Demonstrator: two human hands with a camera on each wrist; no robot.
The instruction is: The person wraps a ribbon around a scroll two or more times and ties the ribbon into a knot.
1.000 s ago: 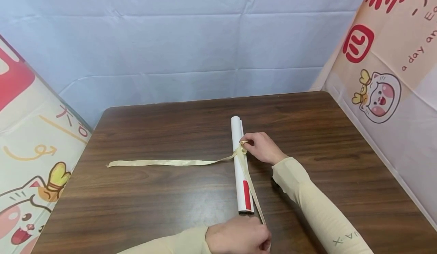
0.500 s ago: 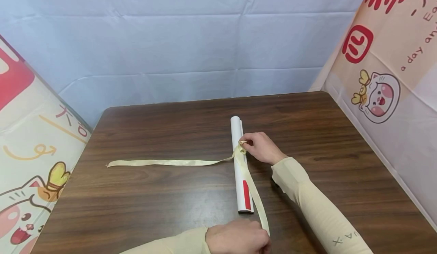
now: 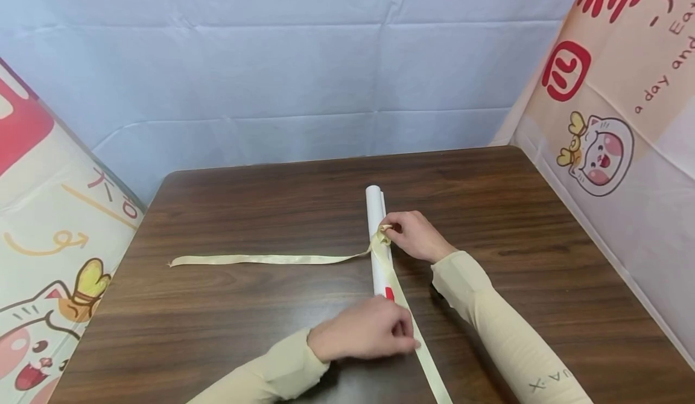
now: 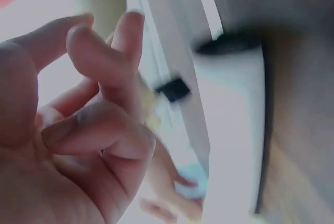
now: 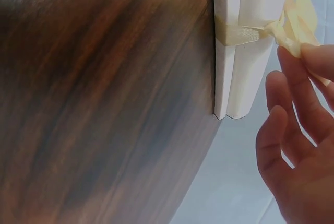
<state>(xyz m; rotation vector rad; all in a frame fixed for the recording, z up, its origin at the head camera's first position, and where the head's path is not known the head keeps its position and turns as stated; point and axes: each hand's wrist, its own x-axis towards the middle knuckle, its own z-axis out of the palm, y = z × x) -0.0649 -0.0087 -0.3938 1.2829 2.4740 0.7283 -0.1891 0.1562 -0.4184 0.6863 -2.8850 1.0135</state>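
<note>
A white paper roll (image 3: 374,211) lies lengthwise on the table, a red patch near its close end. Pale yellow ribbon (image 3: 271,259) goes round its middle; one tail stretches left, the other runs toward the bottom edge. My right hand (image 3: 420,235) pinches gathered ribbon at the knot between thumb and fingertips; the right wrist view shows the ribbon band (image 5: 241,34) around the roll. My left hand (image 3: 369,328) hovers over the near end of the roll, beside the near tail. In the left wrist view its fingers (image 4: 122,135) are loosely curled with nothing between them.
The dark wood table (image 3: 260,211) reaches back to a pale cloth backdrop (image 3: 293,72). Printed cloth panels with cartoon cats stand at the left (image 3: 49,319) and right (image 3: 602,157) sides.
My left hand has let go of the near ribbon tail and moved up and slightly left, over the roll's near end. The tail now lies straighter toward the bottom. My right hand stays put.
</note>
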